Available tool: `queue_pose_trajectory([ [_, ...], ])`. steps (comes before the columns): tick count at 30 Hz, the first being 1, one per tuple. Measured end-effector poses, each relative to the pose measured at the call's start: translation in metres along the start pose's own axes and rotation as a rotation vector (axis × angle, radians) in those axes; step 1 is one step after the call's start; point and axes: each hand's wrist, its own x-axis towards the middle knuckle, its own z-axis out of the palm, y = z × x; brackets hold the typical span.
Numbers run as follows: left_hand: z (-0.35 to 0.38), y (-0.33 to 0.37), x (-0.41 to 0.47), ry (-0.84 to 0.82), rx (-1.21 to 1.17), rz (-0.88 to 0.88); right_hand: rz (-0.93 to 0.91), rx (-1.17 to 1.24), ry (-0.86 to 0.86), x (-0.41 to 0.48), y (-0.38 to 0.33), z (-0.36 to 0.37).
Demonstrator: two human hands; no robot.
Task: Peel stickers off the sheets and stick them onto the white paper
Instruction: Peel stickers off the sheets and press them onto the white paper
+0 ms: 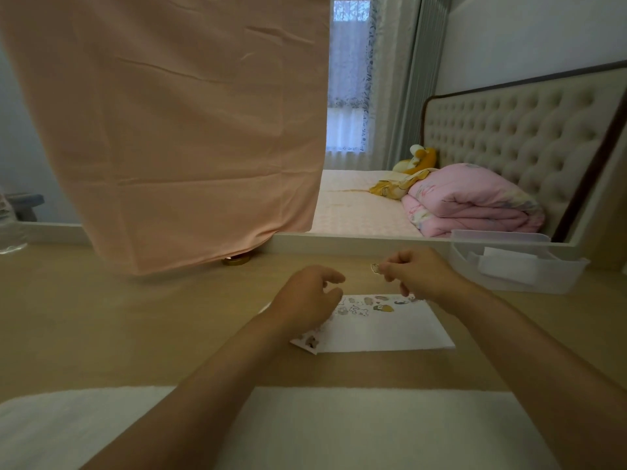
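A white paper (390, 329) lies on the wooden table, with several small stickers along its far edge. My right hand (419, 274) hovers above that far edge and pinches a small sticker (375, 268) between thumb and fingertips. A sticker sheet (307, 341) pokes out from under my left hand (307, 296), at the paper's left side. The left hand's fingers are loosely curled over the sheet and the paper's left corner; whether they touch it is unclear.
A peach cloth (176, 130) hangs over the table's far left, with a gold round object (235, 260) at its foot. A clear plastic bin (519, 266) stands at the right. A white towel (305, 429) covers the near edge. A bed lies beyond the table.
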Motion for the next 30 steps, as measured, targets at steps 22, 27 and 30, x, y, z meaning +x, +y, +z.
queue_pose_trajectory([
  [22,0.075,0.000,0.033,-0.087,0.366,0.257,0.127,-0.325,-0.200,0.014,0.057,-0.015],
  [27,0.076,0.000,0.033,-0.091,0.395,0.260,0.129,-0.341,-0.174,0.014,0.059,-0.013],
  [30,0.076,0.001,0.033,-0.091,0.399,0.261,0.121,-0.367,-0.161,0.014,0.058,-0.012],
])
